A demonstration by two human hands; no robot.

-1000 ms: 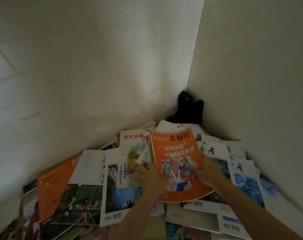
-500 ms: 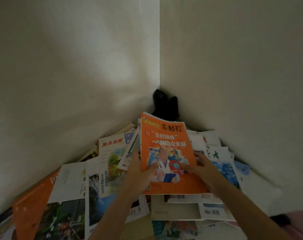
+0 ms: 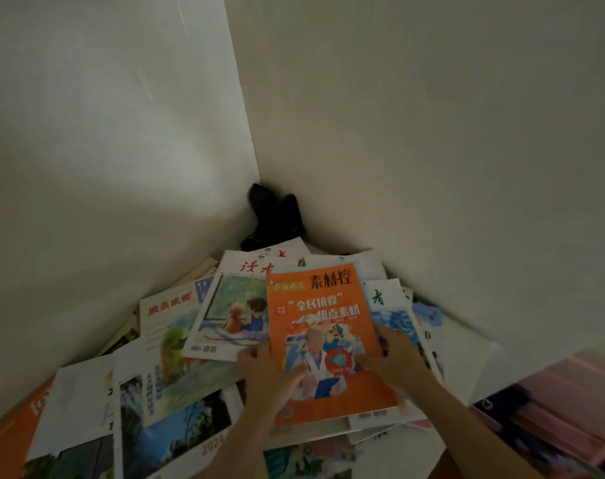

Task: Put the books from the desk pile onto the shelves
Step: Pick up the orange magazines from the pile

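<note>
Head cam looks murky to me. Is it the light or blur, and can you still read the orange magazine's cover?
Head view: dim, with a pale glow on the left wall; wide-angle bend toward the edges; bottom-right corner smeared. The orange magazine, held by left hand and right hand, stays sharp enough to show its title.

Mag point(image 3: 323, 326) on top of pile point(image 3: 176, 385) w/ left hand point(image 3: 266, 375) & right hand point(image 3: 397, 361) at its side edges, dog-cover mag point(image 3: 232, 316) just left, dark object point(image 3: 276, 219) behind in wall corner.
</note>
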